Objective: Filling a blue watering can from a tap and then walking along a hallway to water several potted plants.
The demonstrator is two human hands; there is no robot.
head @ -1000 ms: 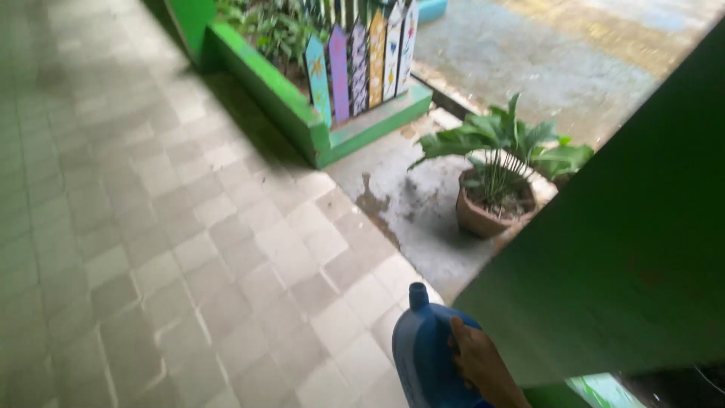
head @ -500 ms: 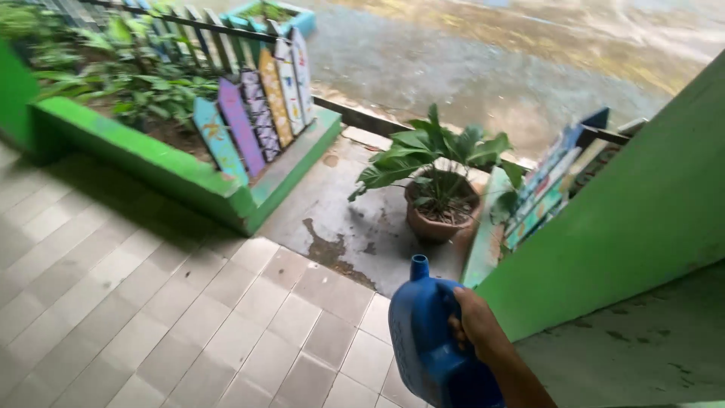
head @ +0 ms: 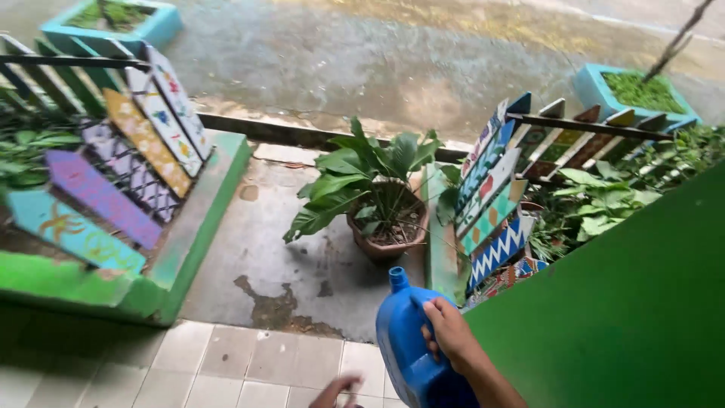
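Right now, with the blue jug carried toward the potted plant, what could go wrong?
1. The right hand alone holds the blue jug by its handle, spout up; the left hand is blurred at the frame's bottom edge, off the jug. A one-handed grip could let it swing or slop.
2. The concrete ahead looks wet and patchy, likely slippery.
3. The potted plant sits close beside the painted fence; a pour might splash the fence.

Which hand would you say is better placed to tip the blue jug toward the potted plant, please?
Likely the right hand: its fingers already wrap the blue jug, whose spout points toward the potted plant. The left hand shows only at the bottom edge, blurred, holding nothing visible.
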